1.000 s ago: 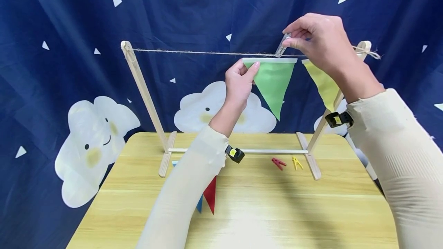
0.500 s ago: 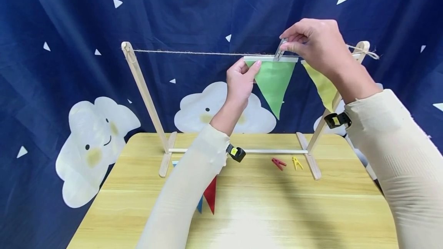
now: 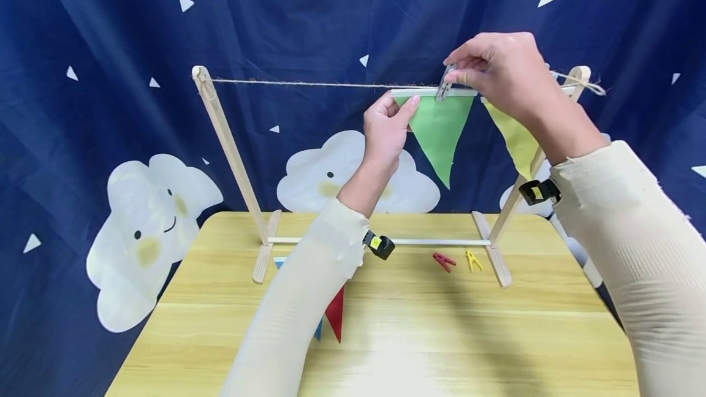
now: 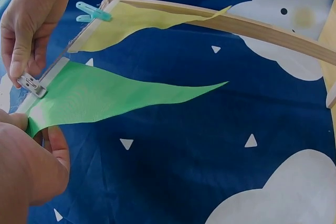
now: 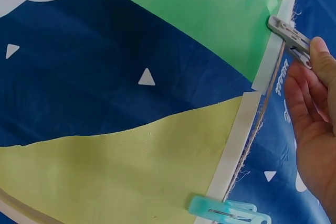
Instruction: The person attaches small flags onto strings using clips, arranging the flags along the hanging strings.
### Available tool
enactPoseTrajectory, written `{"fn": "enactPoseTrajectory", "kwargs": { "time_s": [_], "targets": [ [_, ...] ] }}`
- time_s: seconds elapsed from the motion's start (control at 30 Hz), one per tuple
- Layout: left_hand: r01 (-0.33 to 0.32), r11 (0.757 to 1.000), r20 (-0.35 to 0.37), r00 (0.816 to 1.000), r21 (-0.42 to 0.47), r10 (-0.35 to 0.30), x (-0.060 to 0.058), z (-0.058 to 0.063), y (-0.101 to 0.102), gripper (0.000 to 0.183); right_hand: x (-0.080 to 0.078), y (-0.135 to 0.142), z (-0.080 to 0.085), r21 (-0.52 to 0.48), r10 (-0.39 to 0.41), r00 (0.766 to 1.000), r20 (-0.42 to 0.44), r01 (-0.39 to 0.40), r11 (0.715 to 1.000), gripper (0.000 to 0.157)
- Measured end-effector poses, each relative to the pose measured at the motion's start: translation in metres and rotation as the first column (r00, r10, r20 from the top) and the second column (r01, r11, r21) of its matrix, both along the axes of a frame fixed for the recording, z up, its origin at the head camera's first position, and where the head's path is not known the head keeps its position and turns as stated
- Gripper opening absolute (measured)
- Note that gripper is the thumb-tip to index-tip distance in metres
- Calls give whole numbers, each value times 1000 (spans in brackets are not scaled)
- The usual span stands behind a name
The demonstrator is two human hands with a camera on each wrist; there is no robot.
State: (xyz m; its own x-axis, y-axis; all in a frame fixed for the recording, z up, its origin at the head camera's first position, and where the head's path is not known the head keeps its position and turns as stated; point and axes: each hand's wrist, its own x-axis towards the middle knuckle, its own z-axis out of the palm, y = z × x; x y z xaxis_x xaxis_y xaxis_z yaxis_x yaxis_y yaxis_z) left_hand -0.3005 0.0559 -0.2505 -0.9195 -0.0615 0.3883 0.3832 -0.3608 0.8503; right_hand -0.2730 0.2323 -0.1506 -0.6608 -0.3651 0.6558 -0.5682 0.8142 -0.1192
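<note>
My left hand (image 3: pixel 386 130) pinches the upper left corner of a green triangular pennant (image 3: pixel 439 130) and holds its white top band at the twine (image 3: pixel 298 84). In my right hand (image 3: pixel 499 72) a grey clothespin (image 5: pixel 289 38) is held between thumb and fingers. The clothespin's tips straddle the pennant's white band near its middle, over the twine. To the right a yellow pennant (image 3: pixel 513 133) hangs from the twine, held by a turquoise clothespin (image 4: pixel 93 12) that my right hand mostly hides in the head view.
A wooden frame (image 3: pixel 231 152) carries the twine between its posts. On the table (image 3: pixel 419 336) lie a red clothespin (image 3: pixel 444 261) and a yellow clothespin (image 3: pixel 473 260). A red pennant (image 3: pixel 335 314) and a blue pennant (image 3: pixel 318 331) lie partly under my left arm.
My right hand has come down, bringing the grey clothespin from above the twine onto the green pennant's band. My left hand and the pennant have shifted slightly right.
</note>
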Motion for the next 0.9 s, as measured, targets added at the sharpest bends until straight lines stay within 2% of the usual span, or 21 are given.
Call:
{"fn": "enactPoseTrajectory", "kwargs": {
  "time_s": [0.2, 0.37, 0.67, 0.9],
  "targets": [
    [7, 1000, 5, 1000, -5, -7, 2, 2, 0, 22, 1, 0, 1, 10, 11, 1000, 6, -11, 1000, 24],
    [9, 1000, 18, 1000, -9, -9, 2, 1, 1, 23, 3, -1, 0, 38, -2, 999, 51, 1, 999, 28],
    [-2, 999, 32, 999, -35, 4, 1, -6, 0, 20, 3, -3, 2, 91, -10, 990, 143, -3, 996, 32],
    [-5, 999, 49, 999, -44, 7, 0, -9, 1, 19, -1, -1, 1, 117, -16, 986, 164, -4, 993, 33]
  ]
}}
